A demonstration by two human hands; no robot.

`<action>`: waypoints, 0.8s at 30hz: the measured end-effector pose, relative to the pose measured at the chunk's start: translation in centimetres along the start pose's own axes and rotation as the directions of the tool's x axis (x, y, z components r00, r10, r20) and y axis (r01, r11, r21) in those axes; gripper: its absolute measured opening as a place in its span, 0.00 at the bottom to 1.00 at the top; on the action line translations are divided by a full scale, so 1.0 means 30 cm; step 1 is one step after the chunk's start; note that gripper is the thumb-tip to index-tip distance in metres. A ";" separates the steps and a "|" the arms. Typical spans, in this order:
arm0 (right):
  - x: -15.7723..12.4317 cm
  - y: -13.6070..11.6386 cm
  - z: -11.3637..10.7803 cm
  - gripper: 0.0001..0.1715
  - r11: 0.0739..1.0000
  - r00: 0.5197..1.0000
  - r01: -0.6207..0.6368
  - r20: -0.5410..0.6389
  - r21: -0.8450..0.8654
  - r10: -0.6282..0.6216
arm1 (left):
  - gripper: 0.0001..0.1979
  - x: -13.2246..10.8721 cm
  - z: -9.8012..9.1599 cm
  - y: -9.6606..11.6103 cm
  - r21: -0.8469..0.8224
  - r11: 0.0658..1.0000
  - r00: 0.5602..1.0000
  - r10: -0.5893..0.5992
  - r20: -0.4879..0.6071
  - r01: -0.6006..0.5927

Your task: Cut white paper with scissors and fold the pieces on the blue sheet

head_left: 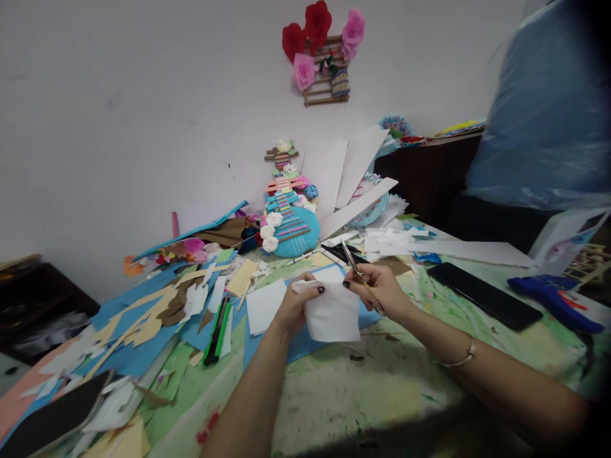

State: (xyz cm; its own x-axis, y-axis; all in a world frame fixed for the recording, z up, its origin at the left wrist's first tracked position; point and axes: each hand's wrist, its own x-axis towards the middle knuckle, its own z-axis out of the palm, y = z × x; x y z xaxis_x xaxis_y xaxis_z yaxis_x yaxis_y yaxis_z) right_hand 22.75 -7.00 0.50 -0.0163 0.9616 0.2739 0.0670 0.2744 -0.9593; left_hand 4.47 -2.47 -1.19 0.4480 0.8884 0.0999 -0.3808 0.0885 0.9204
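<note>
In the head view a thin white sheet of paper (pixel 333 315) hangs from my left hand (pixel 296 304), pinched between thumb and fingers at its upper left. My right hand (pixel 382 289) is closed round a pair of scissors (pixel 356 264), blades pointing up and away from me. Its thumb touches or nearly touches the paper's upper right edge. Below the hands lies a blue sheet (pixel 305 353). Beside my left hand, a small stack of white paper squares (pixel 264 306) rests partly on that sheet.
A green box cutter (pixel 218 331) lies among paper scraps (pixel 157 312) on the left. To the right are a black phone (pixel 484 296) and a blue glue gun (pixel 556 296). A blue guitar-shaped craft with paper flowers (pixel 293 232) leans at the wall. Another dark phone (pixel 52 416) sits front left.
</note>
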 end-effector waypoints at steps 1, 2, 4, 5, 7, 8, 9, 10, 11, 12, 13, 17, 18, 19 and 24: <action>-0.001 -0.005 0.002 0.11 1.000 1.000 -0.004 0.006 -0.002 0.004 | 0.16 0.001 -0.001 -0.001 -0.005 1.000 1.000 0.003 -0.009 -0.004; -0.002 -0.010 0.005 0.11 1.000 1.000 -0.009 0.010 -0.001 0.009 | 0.16 0.002 -0.003 -0.002 -0.014 1.000 0.999 0.007 -0.032 -0.008; -0.003 -0.015 0.009 0.11 1.000 1.000 -0.022 0.014 0.000 0.022 | 0.17 0.003 -0.005 -0.003 -0.026 1.000 0.997 0.009 -0.082 -0.011; -0.002 -0.013 0.011 0.11 1.000 1.000 -0.027 0.016 -0.002 0.027 | 0.18 0.003 -0.006 -0.003 -0.025 1.000 0.996 0.007 -0.093 -0.010; 0.001 -0.003 0.012 0.13 0.999 0.999 -0.038 0.021 0.000 0.038 | 0.19 0.002 -0.004 -0.002 0.002 1.000 0.996 -0.001 -0.087 0.001; 0.003 0.006 0.011 0.14 0.999 0.999 -0.044 0.024 0.009 0.044 | 0.19 0.002 -0.002 -0.003 0.022 1.000 0.997 -0.005 -0.083 0.006; 0.006 0.015 0.010 0.15 0.998 0.998 -0.052 0.026 0.021 0.052 | 0.18 0.002 0.000 -0.005 0.038 0.999 0.996 -0.003 -0.091 0.006; 0.008 0.024 0.009 0.16 0.998 0.998 -0.060 0.035 0.036 0.059 | 0.18 0.002 0.002 -0.007 0.049 0.999 0.994 0.003 -0.113 0.002; 0.010 0.032 0.007 0.17 0.997 0.997 -0.066 0.043 0.047 0.064 | 0.17 0.003 0.004 -0.011 0.054 0.999 0.990 0.008 -0.140 0.000; 0.011 0.037 0.005 0.18 0.996 0.996 -0.075 0.049 0.044 0.073 | 0.17 0.005 0.005 -0.015 0.055 0.998 0.986 0.009 -0.165 0.000; 0.012 0.039 0.004 0.18 0.996 0.995 -0.084 0.051 0.036 0.082 | 0.16 0.007 0.006 -0.018 0.052 0.999 0.982 0.006 -0.188 0.004; 0.009 0.023 0.002 0.18 0.995 0.994 -0.102 0.049 0.010 0.101 | 0.16 0.016 0.004 -0.025 0.039 0.998 0.967 -0.029 -0.255 0.040; 0.008 0.016 0.002 0.17 0.994 0.993 -0.109 0.048 0.004 0.108 | 0.16 0.017 0.003 -0.024 0.035 0.999 0.962 -0.030 -0.272 0.041; 0.007 0.010 0.002 0.16 0.993 0.992 -0.116 0.046 0.002 0.116 | 0.16 0.018 0.003 -0.023 0.030 0.999 0.958 -0.030 -0.286 0.040; 0.011 0.000 0.004 0.11 0.991 0.991 -0.131 0.024 0.005 0.131 | 0.17 0.019 -0.002 -0.016 0.004 0.998 0.956 -0.062 -0.288 0.066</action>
State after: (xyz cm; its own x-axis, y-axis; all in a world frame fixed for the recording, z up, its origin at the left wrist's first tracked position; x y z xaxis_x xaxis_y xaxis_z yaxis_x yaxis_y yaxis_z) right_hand 22.63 -6.68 0.58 -0.0312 0.9891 0.1441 0.0633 0.1458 -0.9873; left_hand 4.88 -1.98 -1.59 0.2186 0.9733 -0.0702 -0.3471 0.1448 0.9266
